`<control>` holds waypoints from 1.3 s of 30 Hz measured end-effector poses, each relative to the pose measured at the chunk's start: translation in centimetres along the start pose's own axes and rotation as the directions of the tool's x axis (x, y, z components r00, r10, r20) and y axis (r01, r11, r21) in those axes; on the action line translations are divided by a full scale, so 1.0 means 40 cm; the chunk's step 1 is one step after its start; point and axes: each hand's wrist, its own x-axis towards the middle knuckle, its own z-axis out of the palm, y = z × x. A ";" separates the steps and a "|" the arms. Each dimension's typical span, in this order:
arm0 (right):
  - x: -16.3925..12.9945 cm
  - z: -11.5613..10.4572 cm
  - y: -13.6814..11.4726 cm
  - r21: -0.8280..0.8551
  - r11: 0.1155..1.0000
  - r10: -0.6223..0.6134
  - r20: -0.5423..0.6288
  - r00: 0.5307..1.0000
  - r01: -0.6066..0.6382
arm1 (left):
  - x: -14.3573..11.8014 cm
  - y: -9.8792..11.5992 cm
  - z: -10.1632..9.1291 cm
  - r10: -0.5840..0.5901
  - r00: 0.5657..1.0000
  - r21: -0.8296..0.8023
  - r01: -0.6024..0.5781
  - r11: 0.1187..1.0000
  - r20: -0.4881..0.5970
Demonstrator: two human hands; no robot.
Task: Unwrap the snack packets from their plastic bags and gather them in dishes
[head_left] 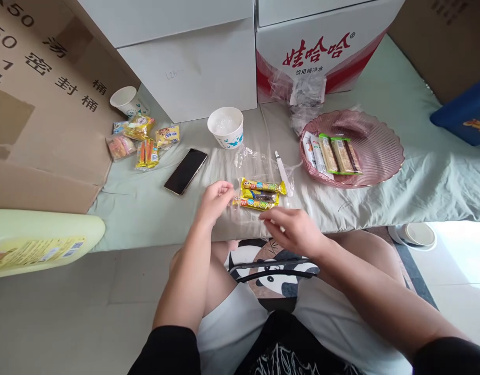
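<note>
Yellow snack bars (260,194) lie in a small stack of three, lengthwise and touching one another, on the pale green cloth (419,177) just left of the pink ribbed plate (384,135). They seem to sit inside a clear plastic bag (259,161) whose crinkled film spreads behind them toward the plate; its near edge is too faint to trace. Stacked flat and parallel, they probably slide together as one bundle rather than scatter.

Left hand (213,200) comes in from the side away from the plate, fingers curled, thumb and forefinger pinched at the bars' left end, apparently on the film or a wrapper tip; which of the two I cannot tell. Right hand (292,229) sits just below the bars on the plate's side, fingers bent and drawn together, seemingly nipping the thin film's near edge. Holding at both ends looks like a way to keep the slippery bag taut and the bars steady.

Each bar is a slim yellow wrapper with bright cartoon print and a darker band along the middle one.

On the plate rest several longer bars (333,155) in green, white and brown wrappers, laid side by side. Farther left of the plate stand a white paper bowl (225,127), a dark phone (185,171) lying flat, and a loose pile of small snack packets (140,140) beside a paper cup (124,100).
</note>
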 end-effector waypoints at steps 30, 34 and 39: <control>0.101 0.001 0.086 0.205 0.854 0.484 0.029 0.875 -0.479 | -0.052 0.084 0.072 -0.177 0.976 -0.721 0.216 0.658 0.131; 0.087 -0.008 0.107 0.477 0.784 0.452 0.001 0.892 -0.398 | -0.021 0.082 0.086 -0.276 0.961 -0.774 0.178 0.608 0.005; 0.063 -0.030 0.085 0.660 0.678 0.443 -0.015 0.896 -0.324 | 0.006 0.081 0.061 -0.360 0.932 -0.828 0.168 0.535 -0.043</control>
